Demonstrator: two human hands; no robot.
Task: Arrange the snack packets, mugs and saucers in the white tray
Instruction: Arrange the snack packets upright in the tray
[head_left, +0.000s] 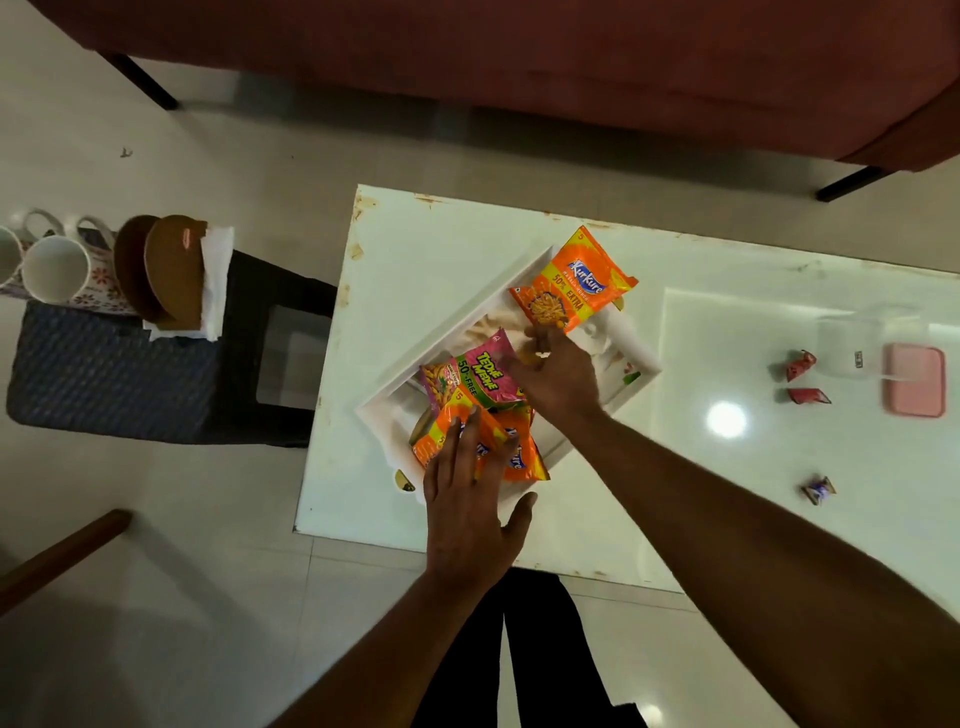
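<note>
I judged the job partly done: several snack packets lay in the white tray near the desk's left edge, while the mugs and brown saucers waited on a stool off that edge. My right hand's fingers pinched a glossy orange Kurkure packet over the tray's far corner; my left hand pressed flat, fingers spread, on orange packets beside a pink packet.
</note>
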